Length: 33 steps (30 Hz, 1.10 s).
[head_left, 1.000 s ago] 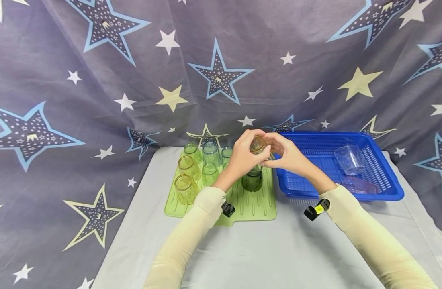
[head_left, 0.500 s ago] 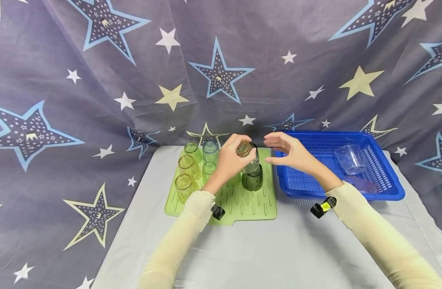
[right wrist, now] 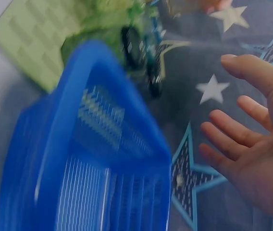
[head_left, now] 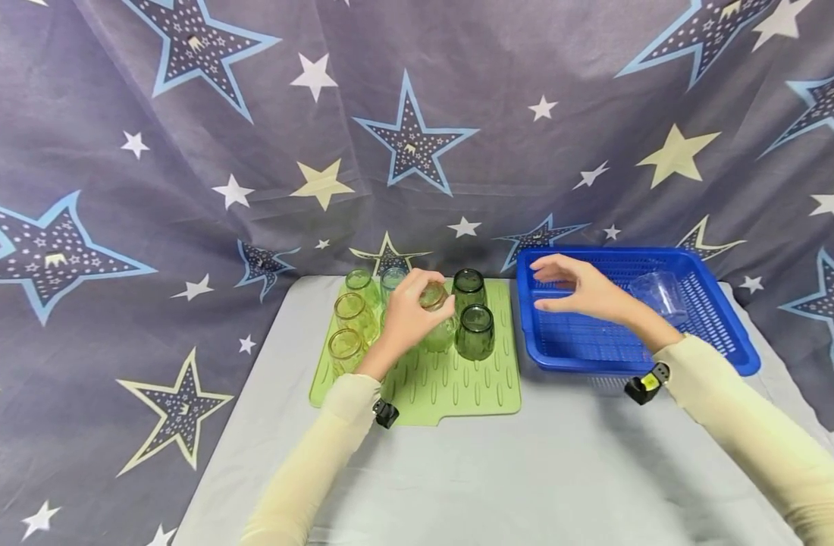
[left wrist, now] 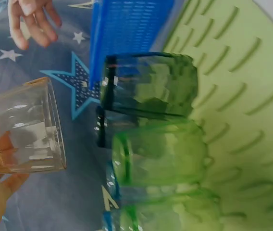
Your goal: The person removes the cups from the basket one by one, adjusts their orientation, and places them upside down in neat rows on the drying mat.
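My left hand (head_left: 406, 315) grips a clear, amber-tinted drinking glass (left wrist: 28, 130) by thumb and fingers. The held glass is above the green draining mat (head_left: 471, 394), apart from the glasses there in the left wrist view. Just right of it on the mat stand two dark green glasses (head_left: 475, 334), one behind the other. Toward the left are two yellow glasses (head_left: 352, 311), a light green glass (head_left: 359, 282) and a blue glass (head_left: 391, 277). My left hand hides part of the group. Over the blue basket my right hand (head_left: 581, 292) has its fingers spread and holds nothing.
The blue plastic basket (head_left: 536, 345) stands right of the mat. A clear glass (head_left: 663, 294) lies tilted inside it, partly behind my right wrist. A white cloth (head_left: 512, 478) covers the table, and a grey star-patterned curtain (head_left: 560, 174) hangs behind.
The amber glass went from both hands to the left hand alone, which carried it leftward over the mat. My right hand let go and moved right, over the basket.
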Tool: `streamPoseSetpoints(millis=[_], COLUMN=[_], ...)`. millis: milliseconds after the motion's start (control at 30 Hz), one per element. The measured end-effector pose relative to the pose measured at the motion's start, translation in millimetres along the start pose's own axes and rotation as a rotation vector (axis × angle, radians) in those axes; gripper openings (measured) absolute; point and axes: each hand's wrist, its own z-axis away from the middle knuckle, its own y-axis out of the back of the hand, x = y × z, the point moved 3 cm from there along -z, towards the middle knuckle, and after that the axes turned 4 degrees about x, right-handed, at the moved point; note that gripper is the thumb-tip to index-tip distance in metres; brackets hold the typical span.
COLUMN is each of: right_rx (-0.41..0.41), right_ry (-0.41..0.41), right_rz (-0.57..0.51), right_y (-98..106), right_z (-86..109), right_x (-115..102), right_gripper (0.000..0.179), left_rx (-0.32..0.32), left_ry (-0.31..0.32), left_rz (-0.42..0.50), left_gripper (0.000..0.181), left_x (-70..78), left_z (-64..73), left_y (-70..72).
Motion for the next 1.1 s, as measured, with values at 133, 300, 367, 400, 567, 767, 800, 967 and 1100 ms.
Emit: streamPoseSetpoints(millis=[133,300,367,400,567,767,800,967,1100], right_rx=[-0.051,-0.14,-0.168,-0.182,-0.278,-0.361,-0.368,-0.397,-0.392], right_ry=[-0.047,-0.128,-0.146,-0.148,-0.172,-0.211,-0.216,-0.246,-0.264], right_rz=[0.141,0.334,0.387,0.405,0.493,0.566,0.57,0.539,0.497], right_y=[20.4,46.6,54.9,58.2,67.3,73.0,73.8,76.8,78.8], right_z=[8.7,21.2,26.2,28.8,45.4,62.6,64.8,75.0,81.1], right_x=[11.6,25.6,31.5,34.6,54.5,74.6,77.1,89.2,98.7], right_gripper=[0.063,0.068,0.07,0.071,0.076,0.078,0.077,0.074,0.073], left_rx=[-0.042,-0.09,-0.104,-0.108,-0.118,-0.137,-0.14,-0.161,-0.181], left_ry=[0.031,0.051,0.044,0.04,0.034,0.044,0.044,0.058,0.076], left_rz=[-0.044,-0.083,-0.081,-0.083,-0.097,-0.091,-0.094,-0.124,-0.149], left_gripper=[0.029,0.032,0.033,0.034,0.033,0.033,0.034,0.032,0.028], left_x=[-9.6,-20.8,-24.8,-26.9,-38.2,-51.8,-53.8,-61.9,-66.3], left_z=[10.8,25.8,32.5,36.3,56.4,74.3,76.5,85.9,91.8], left_y=[3.7,7.2,8.0,8.4,8.3,5.6,5.0,2.0,0.3])
